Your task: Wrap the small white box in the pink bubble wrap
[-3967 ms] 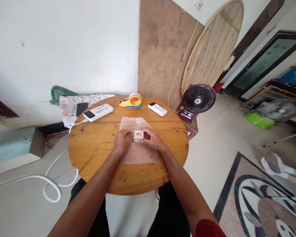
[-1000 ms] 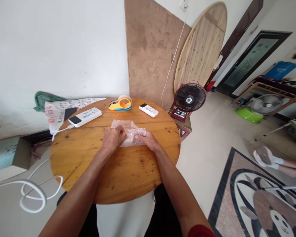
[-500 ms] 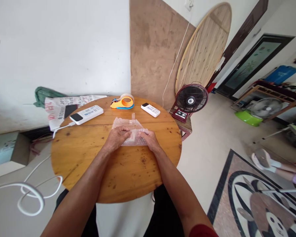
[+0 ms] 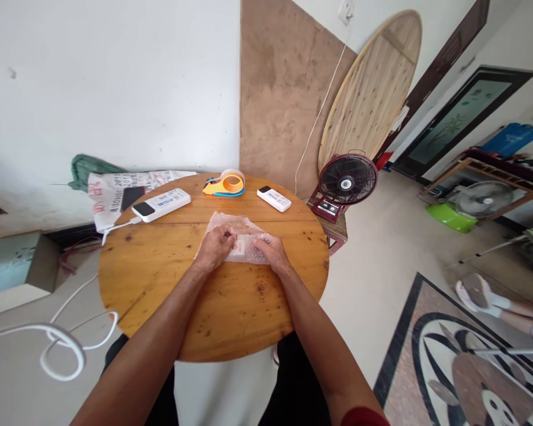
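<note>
A sheet of pinkish bubble wrap (image 4: pixel 244 244) lies folded into a bundle at the middle of the round wooden table (image 4: pixel 160 266). A small white box shows faintly through it. My left hand (image 4: pixel 214 248) grips the bundle's left side, fingers curled over it. My right hand (image 4: pixel 270 251) presses down on its right side with fingers closed on the wrap.
At the table's far edge lie an orange tape dispenser (image 4: pixel 224 183), a small white remote (image 4: pixel 273 199) and a longer white device (image 4: pixel 161 205) with a cable. A printed bag (image 4: pixel 115 192) hangs off the left. A red fan (image 4: pixel 347 180) stands to the right. Another person's feet (image 4: pixel 479 296) rest on the rug.
Four seconds ago the white box sat uncovered on the flat sheet between my hands. The wrap is now folded over it, and both hands have stayed pressed on the bundle over the last second.
</note>
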Demonstrator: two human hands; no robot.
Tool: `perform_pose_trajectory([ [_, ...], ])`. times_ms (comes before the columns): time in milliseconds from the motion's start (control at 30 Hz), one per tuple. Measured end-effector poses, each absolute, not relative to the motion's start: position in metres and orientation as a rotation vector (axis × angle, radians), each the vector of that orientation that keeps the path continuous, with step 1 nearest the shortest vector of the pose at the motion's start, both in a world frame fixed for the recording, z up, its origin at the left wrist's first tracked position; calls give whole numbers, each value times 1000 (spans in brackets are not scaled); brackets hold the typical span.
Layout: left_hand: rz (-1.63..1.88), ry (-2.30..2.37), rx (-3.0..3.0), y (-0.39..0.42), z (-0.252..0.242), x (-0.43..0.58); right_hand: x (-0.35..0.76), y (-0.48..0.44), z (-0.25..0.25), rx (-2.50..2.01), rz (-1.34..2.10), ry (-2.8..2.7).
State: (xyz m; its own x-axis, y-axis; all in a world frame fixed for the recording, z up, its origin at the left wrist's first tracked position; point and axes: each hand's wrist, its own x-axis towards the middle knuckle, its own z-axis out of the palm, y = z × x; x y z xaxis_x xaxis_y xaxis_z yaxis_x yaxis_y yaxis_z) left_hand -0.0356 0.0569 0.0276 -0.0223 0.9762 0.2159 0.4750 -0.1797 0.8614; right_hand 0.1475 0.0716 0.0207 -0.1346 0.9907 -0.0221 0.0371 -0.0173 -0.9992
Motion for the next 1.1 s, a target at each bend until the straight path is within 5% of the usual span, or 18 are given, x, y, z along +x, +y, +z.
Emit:
perform_pose_trajectory([
  [433, 1143, 1624, 1731, 57, 25, -35, 148, 76, 13, -1317, 1059, -1423],
  [833, 1053, 1705, 1911, 54, 35, -33, 148, 59, 32, -1086, 306, -2104],
  [1100, 1034, 1685, 2027, 57, 34, -36, 135, 39, 42, -931, 127, -2397],
])
